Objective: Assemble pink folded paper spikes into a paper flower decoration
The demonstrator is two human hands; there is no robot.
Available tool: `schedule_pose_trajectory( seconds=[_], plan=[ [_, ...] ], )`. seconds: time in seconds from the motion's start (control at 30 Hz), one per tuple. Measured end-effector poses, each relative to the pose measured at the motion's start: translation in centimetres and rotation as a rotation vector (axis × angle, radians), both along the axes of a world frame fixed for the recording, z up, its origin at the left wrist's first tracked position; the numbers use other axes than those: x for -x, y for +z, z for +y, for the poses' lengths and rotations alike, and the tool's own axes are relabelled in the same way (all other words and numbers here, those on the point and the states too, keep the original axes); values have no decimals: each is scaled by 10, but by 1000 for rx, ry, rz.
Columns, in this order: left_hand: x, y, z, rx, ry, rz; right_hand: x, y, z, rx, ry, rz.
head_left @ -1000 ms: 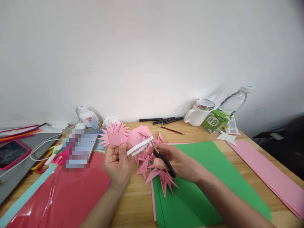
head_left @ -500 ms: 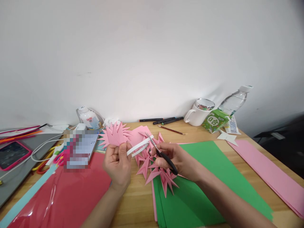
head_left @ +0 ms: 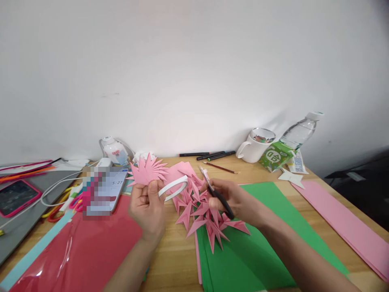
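So the left hand (head_left: 148, 207) has thumb and fingers pinched together on one end of a narrow white ring (head_left: 173, 187), looks like a roll of tape, with no gap in that grip. Holding just the near end probably leaves the far loop free to get at. Can't tell if those fingers also touch the spiky pink folded-paper fan (head_left: 148, 170) right behind them. The right hand (head_left: 226, 198) is curled around the black-handled metal scissors (head_left: 225, 205), a closed grip with the blades aimed at the counter's (head_left: 173, 263) back edge, tips just right of the ring and apart from it. That angle likely leaves the wrist relaxed. There's a pale bit near the tips, too small to make out. Below both, a heap of pink pointed folded-paper stars (head_left: 209, 227) overlaps the left side of a stack of flat green paper sheets (head_left: 264, 243), handy to either hand I guess. Further out, glossy red plastic-wrapped sheets (head_left: 88, 247) lie left of the left forearm, and long pink paper strips (head_left: 343, 233) run along the counter's right edge. Black marker pens (head_left: 215, 155) and a shiny-rimmed white mug (head_left: 254, 151) sit by the back edge, presumably out of elbow range.
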State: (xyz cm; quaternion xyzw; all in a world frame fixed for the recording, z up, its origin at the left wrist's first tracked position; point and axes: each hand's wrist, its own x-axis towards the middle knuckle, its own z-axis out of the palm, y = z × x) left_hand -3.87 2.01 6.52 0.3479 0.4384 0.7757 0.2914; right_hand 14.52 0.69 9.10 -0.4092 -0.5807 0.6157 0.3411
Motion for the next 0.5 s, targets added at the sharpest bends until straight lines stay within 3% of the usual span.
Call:
schedule_pose_trajectory(
  seconds=[0.13,0.5],
  plan=[
    [-1,-1,-1,1,43,11,3,1,-9,54,176,45],
    [-2,-7,-4,-25,11,78,21,1,-11,25,163,35]
  ],
)
